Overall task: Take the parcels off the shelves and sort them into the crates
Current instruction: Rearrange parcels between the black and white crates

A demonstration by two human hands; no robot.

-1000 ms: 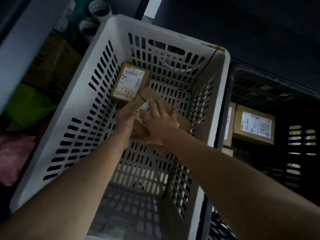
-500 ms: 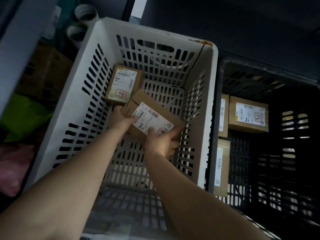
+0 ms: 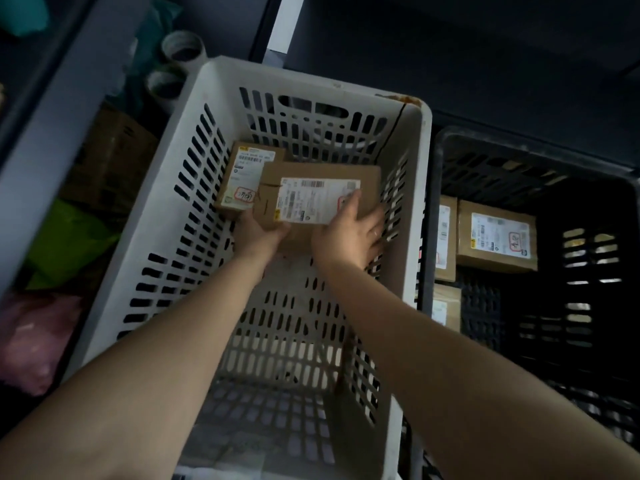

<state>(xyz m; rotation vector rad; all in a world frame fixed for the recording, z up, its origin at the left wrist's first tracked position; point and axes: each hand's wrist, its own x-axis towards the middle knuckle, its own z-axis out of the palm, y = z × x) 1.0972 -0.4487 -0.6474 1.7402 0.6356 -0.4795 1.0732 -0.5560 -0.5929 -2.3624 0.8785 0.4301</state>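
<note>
Inside the white slotted crate (image 3: 145, 233) both my hands hold a flat brown parcel (image 3: 311, 174) with a white label facing up. My left hand (image 3: 258, 233) grips its near left corner from below. My right hand (image 3: 349, 233) holds the near right edge, with the thumb on the label. A smaller brown parcel (image 3: 242, 174) with a red-marked label lies at the crate's far left, partly under the held one. To the right stands a black crate (image 3: 519, 157) with several labelled parcels (image 3: 495, 237) in it.
A grey shelf upright (image 3: 52, 140) runs along the left. Behind it are a brown carton (image 3: 114, 157), a green bag (image 3: 65, 244) and a pink bag (image 3: 31, 341). Two tape rolls (image 3: 180, 50) lie beyond the white crate. The crate's near floor is bare.
The parcel has turned from a diagonal to level with the crate's back wall, moving right. My right hand shifted from its near corner to its right edge.
</note>
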